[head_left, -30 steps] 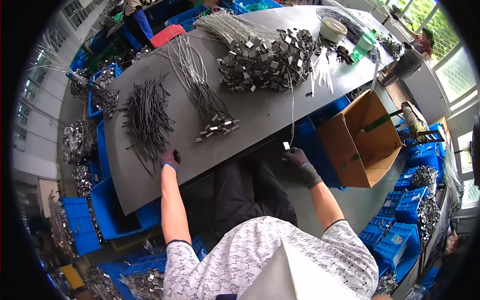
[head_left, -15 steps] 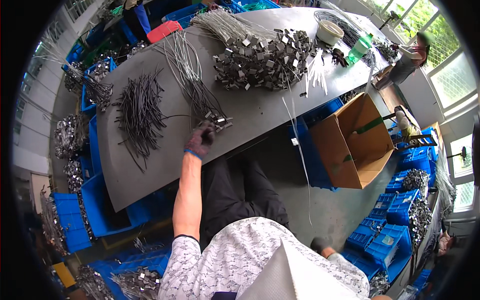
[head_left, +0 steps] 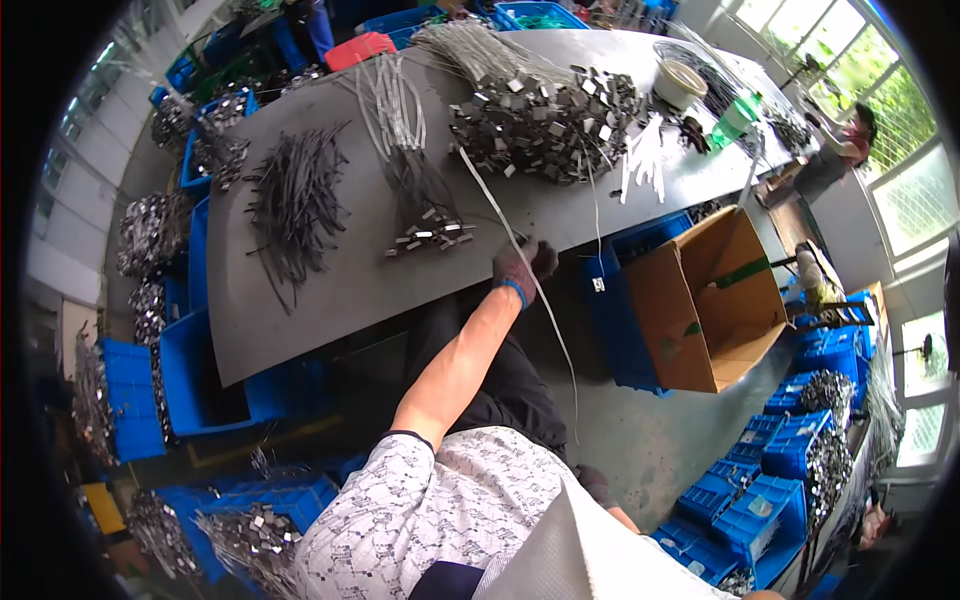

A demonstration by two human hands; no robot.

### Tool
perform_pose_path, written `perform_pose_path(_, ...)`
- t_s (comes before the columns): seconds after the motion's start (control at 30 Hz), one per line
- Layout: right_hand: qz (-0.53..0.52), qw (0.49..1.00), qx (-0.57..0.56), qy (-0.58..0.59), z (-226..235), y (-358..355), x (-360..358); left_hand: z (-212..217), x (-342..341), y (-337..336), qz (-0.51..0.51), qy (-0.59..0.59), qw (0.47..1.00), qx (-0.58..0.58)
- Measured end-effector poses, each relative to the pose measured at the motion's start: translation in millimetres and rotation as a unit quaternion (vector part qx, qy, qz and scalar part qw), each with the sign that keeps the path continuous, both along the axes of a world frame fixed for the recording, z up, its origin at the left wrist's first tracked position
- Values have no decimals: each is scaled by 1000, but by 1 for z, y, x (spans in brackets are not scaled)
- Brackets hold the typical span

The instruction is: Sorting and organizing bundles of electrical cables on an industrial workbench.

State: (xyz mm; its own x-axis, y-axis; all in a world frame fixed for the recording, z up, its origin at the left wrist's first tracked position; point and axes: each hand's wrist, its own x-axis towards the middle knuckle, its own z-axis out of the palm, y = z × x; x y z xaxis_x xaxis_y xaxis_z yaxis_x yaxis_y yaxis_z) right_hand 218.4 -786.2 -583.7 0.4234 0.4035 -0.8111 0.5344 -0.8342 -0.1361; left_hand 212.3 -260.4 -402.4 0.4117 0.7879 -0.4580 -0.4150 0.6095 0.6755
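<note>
My left hand (head_left: 522, 270), in a dark knit glove with a blue cuff, is at the table's near edge. Its fingers are curled around a long thin white cable (head_left: 562, 345), one end of which rests over the table while the other hangs toward the floor. To its left lies a bundle of black-and-white cables (head_left: 425, 190) with small metal-coloured end pieces toward me. My right hand (head_left: 595, 485), also gloved, is low beside my leg, partly hidden by my shirt; its fingers are too unclear to read.
The grey table (head_left: 280, 325) holds a pile of black cables (head_left: 300, 200), a heap of metal-ended cables (head_left: 545, 125), white strips (head_left: 643, 160), a tub (head_left: 680, 80) and a green bottle (head_left: 736, 118). A cardboard box (head_left: 655, 300) and blue crates (head_left: 750, 510) stand right. Another person (head_left: 840, 150) is far right.
My left hand has left the metal-ended cable bundle, moved right and closed on the white cable, whose upper end now lies farther left. My right hand has shifted slightly left.
</note>
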Motion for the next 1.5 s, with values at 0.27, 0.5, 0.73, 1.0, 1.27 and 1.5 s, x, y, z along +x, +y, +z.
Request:
perform_pose_path(0.27,139,988,-66,-8,-11,14,52,61,-63,123,338,-50,919,195)
perform_pose_path(0.5,159,986,-50,-17,4,23,51,38,-84,116,105,6,984,141)
perform_pose_path(0.73,97,991,-92,-18,23,-2,47,20,-94,137,229,-12,968,104)
perform_pose_path(1.0,139,989,-40,28,12,-11,45,23,-113,100,-59,38,992,107)
perform_pose_path(1.27,231,972,6,44,20,-5,56,25,-112,91,-70,154,959,228)
perform_pose_path(1.5,73,836,540,-57,153,324,36,16,-81,32,-132,180,936,273)
